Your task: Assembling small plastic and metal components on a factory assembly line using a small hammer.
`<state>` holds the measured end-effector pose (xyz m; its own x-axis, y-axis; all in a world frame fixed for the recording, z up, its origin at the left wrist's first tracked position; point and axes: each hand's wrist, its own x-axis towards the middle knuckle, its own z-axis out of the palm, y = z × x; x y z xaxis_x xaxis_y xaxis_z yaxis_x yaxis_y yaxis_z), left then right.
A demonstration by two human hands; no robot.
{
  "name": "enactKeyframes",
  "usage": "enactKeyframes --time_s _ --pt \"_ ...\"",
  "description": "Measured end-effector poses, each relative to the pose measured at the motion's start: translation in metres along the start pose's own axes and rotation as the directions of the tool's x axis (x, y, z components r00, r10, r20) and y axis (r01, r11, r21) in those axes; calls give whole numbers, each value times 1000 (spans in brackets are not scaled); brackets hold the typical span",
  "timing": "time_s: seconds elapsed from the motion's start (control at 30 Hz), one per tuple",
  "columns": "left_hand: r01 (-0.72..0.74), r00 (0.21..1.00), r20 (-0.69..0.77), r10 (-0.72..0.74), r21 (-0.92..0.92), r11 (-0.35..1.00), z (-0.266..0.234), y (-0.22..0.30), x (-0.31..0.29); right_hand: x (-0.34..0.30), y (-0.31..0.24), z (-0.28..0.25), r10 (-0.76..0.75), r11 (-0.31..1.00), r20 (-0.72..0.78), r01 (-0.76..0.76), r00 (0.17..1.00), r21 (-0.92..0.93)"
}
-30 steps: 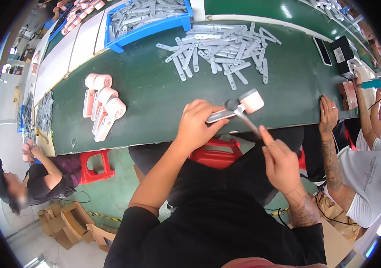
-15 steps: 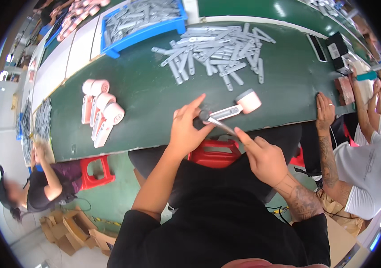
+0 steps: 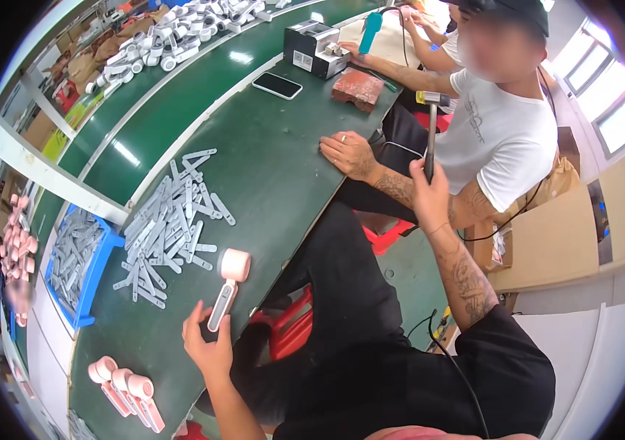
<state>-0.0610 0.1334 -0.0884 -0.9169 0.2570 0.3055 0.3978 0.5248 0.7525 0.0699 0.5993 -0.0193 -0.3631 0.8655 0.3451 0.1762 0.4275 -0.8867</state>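
Observation:
My right hand is closed around the handle of a hammer, held upright off to the right, beyond the table edge. Its head has a yellowish end and a dark end. Near the table's front edge lies a pink dryer-shaped housing with a pale grey strip along its handle. My left hand has thumb and fingers on either side of that handle's lower end. Several similar pink housings lie together to the left. Beyond the held one, loose grey strips are heaped.
A blue bin of grey strips stands at the left. Farther back on the green table are a phone, a black box-like device and a reddish block. At the right sits a co-worker, one hand on the table edge.
The view has swung to the right. My right hand has lifted the hammer from over the housing's handle and out to the right. My left hand remains by the handle's end.

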Motion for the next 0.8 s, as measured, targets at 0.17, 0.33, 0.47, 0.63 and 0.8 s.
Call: enactKeyframes --time_s 0.17,0.33,0.47,0.63,0.8 --pt "-35 999 20 34 79 996 -5 -4 2 -12 38 22 -31 975 129 2 991 221" --pt "-100 995 -5 100 27 995 7 2 20 -84 -30 47 -91 996 645 54 759 76" --pt "75 997 3 -75 1 997 2 -7 7 -136 -88 68 -358 907 843 366 402 211" --pt "100 995 -5 -100 -14 995 3 -13 -2 -169 -99 93 -381 790 908 571 173 223" --pt "54 998 -14 -53 31 998 -1 -11 -3 -174 -87 88 -394 834 844 527 364 162"
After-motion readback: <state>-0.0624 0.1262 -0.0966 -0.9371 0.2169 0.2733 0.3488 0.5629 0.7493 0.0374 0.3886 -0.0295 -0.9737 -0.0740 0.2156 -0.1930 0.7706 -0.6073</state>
